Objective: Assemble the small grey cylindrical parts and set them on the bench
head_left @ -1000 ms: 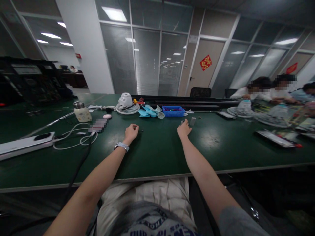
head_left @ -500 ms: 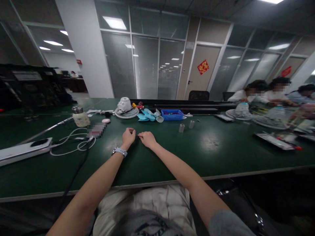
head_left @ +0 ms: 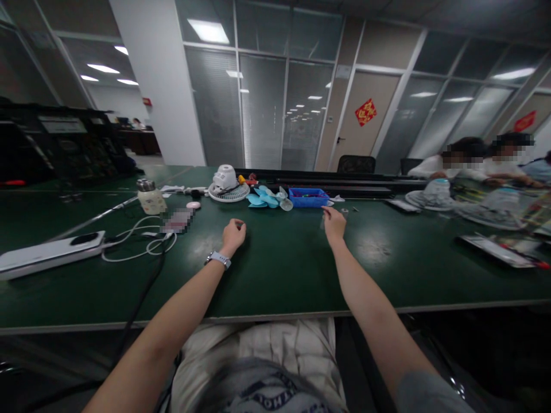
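My left hand [head_left: 234, 235], with a watch [head_left: 218, 259] on its wrist, rests over the green table. Its fingers are curled closed, and whatever they hold is hidden. Further right, my right hand [head_left: 334, 223] reaches out with thumb and fingers drawn together in front of the blue basket [head_left: 309, 201]. Anything in its pinch is too small to make out. One grey metal cylinder [head_left: 322, 222] shows partly beside its fingers, mostly covered by the hand. A second metal cylinder [head_left: 345, 213] stands just behind it, also partly hidden. A tiny pin-like piece [head_left: 355, 209] lies to the right.
Light-blue fan blades [head_left: 263, 198] and a white fan body on its grille [head_left: 225, 182] stand at the back. Left are a bottle [head_left: 151, 199], a phone [head_left: 177, 220], cables and a white power bank-like box [head_left: 51, 252]. People work at the right.
My right hand went from the cylinders to beside my left hand, then back right to the cylinders. My left hand stays closed in nearly the same place. The view shifted slightly.
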The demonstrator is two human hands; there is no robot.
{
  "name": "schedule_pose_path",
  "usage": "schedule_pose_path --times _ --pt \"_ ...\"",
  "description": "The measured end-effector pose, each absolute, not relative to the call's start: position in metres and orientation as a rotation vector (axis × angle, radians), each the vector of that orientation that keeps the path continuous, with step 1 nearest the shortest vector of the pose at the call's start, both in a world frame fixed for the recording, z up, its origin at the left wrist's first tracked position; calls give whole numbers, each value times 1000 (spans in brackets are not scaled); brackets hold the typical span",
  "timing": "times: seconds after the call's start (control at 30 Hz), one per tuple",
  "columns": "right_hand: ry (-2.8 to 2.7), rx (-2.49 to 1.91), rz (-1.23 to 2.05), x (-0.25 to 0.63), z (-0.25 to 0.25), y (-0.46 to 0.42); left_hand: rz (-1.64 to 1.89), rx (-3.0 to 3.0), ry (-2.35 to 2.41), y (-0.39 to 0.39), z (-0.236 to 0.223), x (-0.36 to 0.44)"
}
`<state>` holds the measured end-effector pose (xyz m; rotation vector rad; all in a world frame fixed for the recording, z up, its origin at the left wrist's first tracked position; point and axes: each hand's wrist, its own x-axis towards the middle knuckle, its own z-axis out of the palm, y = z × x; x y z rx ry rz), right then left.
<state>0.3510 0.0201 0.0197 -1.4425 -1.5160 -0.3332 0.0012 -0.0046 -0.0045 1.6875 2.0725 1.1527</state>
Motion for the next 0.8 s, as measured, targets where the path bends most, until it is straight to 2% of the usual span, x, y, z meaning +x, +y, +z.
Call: schedule_pose_path --times 0.2,0.8 --pt "-1428 -1403 -257 368 11 25 1142 1695 2062 -5 -3 1" --pt "-1499 -1453 -321 361 10 31 1103 1707 2076 -7 0 3"
